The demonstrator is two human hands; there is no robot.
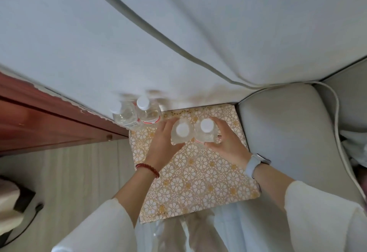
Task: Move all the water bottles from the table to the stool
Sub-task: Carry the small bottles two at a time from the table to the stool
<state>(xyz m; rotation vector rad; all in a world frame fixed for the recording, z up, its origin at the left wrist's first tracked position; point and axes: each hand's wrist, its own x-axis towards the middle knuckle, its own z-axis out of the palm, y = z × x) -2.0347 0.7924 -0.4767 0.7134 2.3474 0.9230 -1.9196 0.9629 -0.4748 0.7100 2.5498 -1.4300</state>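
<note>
Seen from straight above, a stool with a gold and white flower pattern fills the middle. My left hand grips a clear water bottle with a white cap. My right hand grips a second clear bottle; the two bottles touch side by side over the stool's far part. Whether their bases rest on the stool is hidden. Two more capped bottles stand upright at the stool's far left corner, against white fabric.
White cloth hangs across the far side. A red-brown wooden cabinet lies to the left, a grey cushioned seat to the right. Pale floor lies left of the stool, with a dark cable.
</note>
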